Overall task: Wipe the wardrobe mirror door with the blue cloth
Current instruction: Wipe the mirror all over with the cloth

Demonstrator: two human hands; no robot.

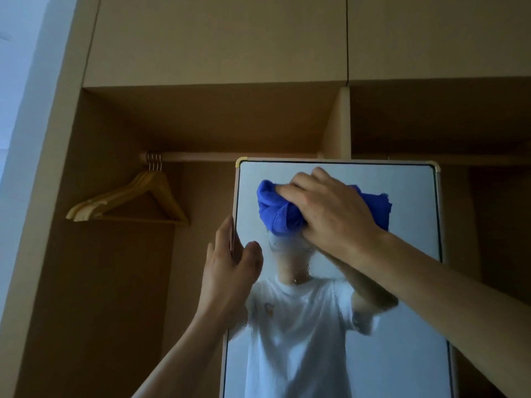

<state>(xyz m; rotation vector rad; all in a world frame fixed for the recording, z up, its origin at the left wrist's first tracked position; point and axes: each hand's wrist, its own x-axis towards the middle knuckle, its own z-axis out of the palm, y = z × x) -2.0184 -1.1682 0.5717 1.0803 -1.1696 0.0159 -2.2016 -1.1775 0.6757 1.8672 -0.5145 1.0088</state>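
The mirror door (408,219) stands upright in front of the open wardrobe, with a thin pale frame and rounded top corners. My right hand (330,208) grips a bunched blue cloth (273,208) and presses it against the upper part of the glass. My left hand (230,265) holds the mirror's left edge, fingers behind the frame and thumb on the front. The glass below the cloth looks smeared and wet, and it reflects a person in a white T-shirt.
Several wooden hangers (129,196) hang on the rail (230,156) at the upper left inside the wardrobe. A vertical divider (340,124) splits the compartments behind the mirror. Closed upper cabinet doors (218,38) run along the top.
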